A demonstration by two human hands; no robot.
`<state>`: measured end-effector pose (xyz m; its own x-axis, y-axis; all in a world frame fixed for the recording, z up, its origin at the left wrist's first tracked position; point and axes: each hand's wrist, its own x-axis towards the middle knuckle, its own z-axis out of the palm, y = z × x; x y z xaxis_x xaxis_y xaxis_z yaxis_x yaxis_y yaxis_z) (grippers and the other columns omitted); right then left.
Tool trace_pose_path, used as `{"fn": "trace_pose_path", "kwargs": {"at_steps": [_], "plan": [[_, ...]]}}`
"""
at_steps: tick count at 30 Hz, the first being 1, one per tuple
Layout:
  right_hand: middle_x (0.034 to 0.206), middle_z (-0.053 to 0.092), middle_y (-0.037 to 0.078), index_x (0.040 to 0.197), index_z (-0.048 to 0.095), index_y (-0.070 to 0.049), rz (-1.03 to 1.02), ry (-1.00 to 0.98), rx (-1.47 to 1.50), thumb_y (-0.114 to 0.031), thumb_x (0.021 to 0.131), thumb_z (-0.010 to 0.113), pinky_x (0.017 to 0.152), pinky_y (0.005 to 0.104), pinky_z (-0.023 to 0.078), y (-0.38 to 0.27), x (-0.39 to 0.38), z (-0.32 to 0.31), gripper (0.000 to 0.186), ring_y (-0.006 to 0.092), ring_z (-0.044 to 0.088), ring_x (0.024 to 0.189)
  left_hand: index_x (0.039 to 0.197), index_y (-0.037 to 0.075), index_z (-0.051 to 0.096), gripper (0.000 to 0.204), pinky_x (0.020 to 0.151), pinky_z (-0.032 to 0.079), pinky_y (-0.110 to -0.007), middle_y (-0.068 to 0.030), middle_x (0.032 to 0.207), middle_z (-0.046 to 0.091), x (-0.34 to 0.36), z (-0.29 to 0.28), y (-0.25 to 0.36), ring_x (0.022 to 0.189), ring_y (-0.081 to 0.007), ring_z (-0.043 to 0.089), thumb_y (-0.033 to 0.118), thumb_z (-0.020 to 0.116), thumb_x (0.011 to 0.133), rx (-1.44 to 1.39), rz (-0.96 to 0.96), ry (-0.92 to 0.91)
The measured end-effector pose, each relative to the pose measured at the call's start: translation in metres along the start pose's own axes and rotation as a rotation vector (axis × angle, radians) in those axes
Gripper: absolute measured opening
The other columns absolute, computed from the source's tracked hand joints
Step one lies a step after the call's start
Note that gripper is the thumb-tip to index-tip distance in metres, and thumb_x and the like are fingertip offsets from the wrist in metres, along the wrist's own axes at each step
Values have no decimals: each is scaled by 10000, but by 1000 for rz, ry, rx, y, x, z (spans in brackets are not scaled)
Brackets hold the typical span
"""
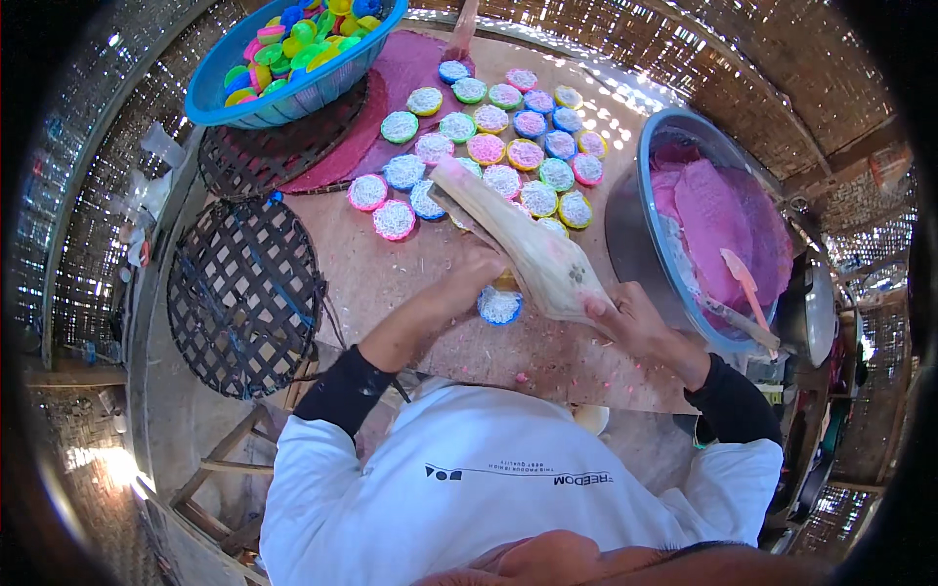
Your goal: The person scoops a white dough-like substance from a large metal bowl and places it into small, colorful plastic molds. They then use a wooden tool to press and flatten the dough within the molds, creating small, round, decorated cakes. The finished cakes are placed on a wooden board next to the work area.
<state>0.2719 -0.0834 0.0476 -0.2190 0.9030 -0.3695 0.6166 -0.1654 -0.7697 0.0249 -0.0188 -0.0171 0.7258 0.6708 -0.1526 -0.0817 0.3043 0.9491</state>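
A long, pale, wooden-looking tool point(537, 249), perhaps a hinged press, slants across in front of me, with a darker layer along its lower edge. My right hand point(630, 317) is closed around its near right end. Under its left side is my left hand point(477, 278), closed, its fingertips partly hidden by the tool. A bit of yellow rim shows by those fingers; what they grip cannot be made out. Just below sits a blue cup point(499, 307) filled with white shreds. Beyond the tool, several small coloured cups point(486, 148) hold white or pink shreds.
A blue basket point(322, 93) of coloured cups stands far left, above a pink sheet point(405, 83) and dark woven trays point(244, 298). To the right, a blue-rimmed tub point(653, 215) holds pink dough and a pink spatula point(745, 283). What looks like another person's hand point(459, 47) reaches in at the top.
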Motion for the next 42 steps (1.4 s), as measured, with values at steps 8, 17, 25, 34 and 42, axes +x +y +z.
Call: {"fn": "trace_pose_path", "kwargs": {"at_steps": [8,17,25,34,42], "plan": [[506,448,4,760,641,22,-102,71,43,-534,851,478,421,284,320,16,4,7,587,77,431,494,1232,76,435,429,937,290,-421,-124,1177,426,20,-6,-80,1050,-299,398,351,366,909,304,-2,204],[590,488,-15,960,643,35,-130,159,218,-432,878,493,491,262,353,30,10,3,497,59,432,579,1366,116,283,656,944,228,-537,-150,1318,318,-32,23,-54,1168,-405,293,495,409,847,1331,84,327],[610,471,-37,935,644,28,-130,134,224,-416,882,496,500,256,341,35,11,3,472,45,408,587,1372,99,276,725,957,209,-546,-106,1371,295,-61,34,-65,1213,-388,261,535,444,819,1686,92,276],[615,545,19,917,648,7,-369,-4,172,-402,868,523,531,281,389,-19,23,33,430,99,474,571,1273,34,389,625,946,324,-415,-125,1176,486,-9,-6,23,1076,-254,448,307,644,772,830,551,374],[993,582,120,1012,616,-60,-490,315,238,-273,831,579,828,336,414,65,67,63,282,211,544,933,1219,28,401,578,848,448,-336,-82,1093,508,-60,-69,-24,995,-198,512,418,587,836,546,709,911]]}}
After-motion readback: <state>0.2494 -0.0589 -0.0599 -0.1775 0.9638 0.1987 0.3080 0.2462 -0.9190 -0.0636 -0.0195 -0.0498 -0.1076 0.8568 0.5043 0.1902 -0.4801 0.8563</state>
